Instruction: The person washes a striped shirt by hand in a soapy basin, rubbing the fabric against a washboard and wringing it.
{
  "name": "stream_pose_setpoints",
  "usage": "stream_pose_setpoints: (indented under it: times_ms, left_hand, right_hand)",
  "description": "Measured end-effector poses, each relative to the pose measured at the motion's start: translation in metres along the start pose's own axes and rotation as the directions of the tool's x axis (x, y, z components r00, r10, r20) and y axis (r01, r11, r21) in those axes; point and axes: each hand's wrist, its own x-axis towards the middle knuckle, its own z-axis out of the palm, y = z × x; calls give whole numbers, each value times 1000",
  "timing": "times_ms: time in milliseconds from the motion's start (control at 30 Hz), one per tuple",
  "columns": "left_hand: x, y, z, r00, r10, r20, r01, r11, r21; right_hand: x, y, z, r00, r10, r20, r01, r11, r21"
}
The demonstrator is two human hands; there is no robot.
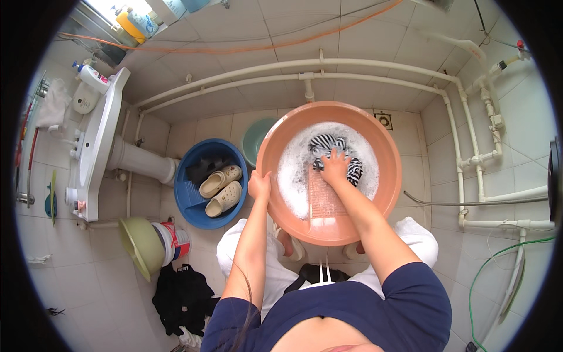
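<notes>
A large orange plastic basin (331, 231) stands in front of me, partly filled with soapy water (294, 176). My left hand (259, 184) grips its left rim. With fingers spread, my right hand (335, 167) presses on a black-and-white striped cloth (354, 170) in the suds. Part of that cloth lies under the foam and under my hand, so its full shape is hidden. A ribbed washboard surface (324, 198) slopes down from the basin's near side into the water, just below my right hand.
Left of the basin, a blue tub (179, 198) holds beige clogs (224, 199) and dark cloth. Behind is a mint-green basin (251, 136). A white pedestal sink (100, 145), an olive basin (140, 246) and black clothes (182, 295) are at left. White pipes (378, 64) line the walls.
</notes>
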Motion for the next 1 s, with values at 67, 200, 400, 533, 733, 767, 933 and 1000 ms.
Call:
stream_pose_setpoints:
  times_ms: [67,200,400,533,733,767,933,1000]
  left_hand:
    - [1,2,4,1000,-21,-7,20,999,-44]
    - [4,3,5,998,-66,-18,65,997,-40]
    - [7,1,6,996,-86,11,86,996,-32]
    - [7,1,6,998,-65,22,65,998,-22]
    - [12,-7,9,1000,3,26,-4,998,62]
    - [13,-10,9,1000,8,25,-10,997,72]
    - [1,3,4,999,-2,38,0,999,48]
    - [1,-3,7,1000,14,0,-14,998,59]
  right_hand:
    - [13,8,4,1000,-8,-27,10,996,88]
    - [-13,20,-2,981,-186,-62,194,971,142]
    - [-111,10,-23,910,-372,-181,403,897,183]
    - [-167,-7,-39,921,-346,-178,377,906,191]
    - [-166,1,-38,923,-368,-115,383,912,147]
    - [-156,1,-42,928,-366,-74,373,916,148]
    - [-91,1,-13,955,-255,-148,273,954,119]
    - [-62,-6,0,955,-226,-191,248,963,101]
